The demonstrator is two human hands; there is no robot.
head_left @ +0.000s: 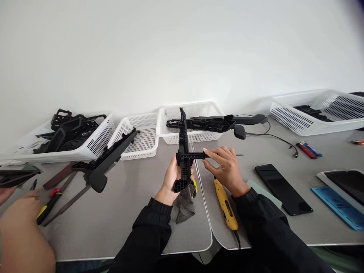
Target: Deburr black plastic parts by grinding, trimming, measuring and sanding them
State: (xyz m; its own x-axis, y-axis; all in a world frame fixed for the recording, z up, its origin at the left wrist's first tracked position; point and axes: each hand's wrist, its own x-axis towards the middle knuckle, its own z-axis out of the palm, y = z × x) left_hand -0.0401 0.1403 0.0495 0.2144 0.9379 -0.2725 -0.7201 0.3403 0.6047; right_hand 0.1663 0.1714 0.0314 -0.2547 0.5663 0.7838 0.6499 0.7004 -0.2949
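My left hand (170,181) is wrapped round the lower end of a long black plastic part (184,148), which stands upright above the table. My right hand (226,168) pinches a thin black tool (196,155) that lies crosswise against the part's middle. A grey cloth (184,206) lies under my left hand. A yellow-handled tool (226,205) rests on the table below my right wrist.
White baskets (143,125) line the wall; the left one (85,148) holds several black parts. Another long black part (105,161) leans out of a basket. A phone (283,189), a tablet (345,185), lighters (308,149) and a blue mat (338,206) lie right. Another person's arm (22,235) is at the left.
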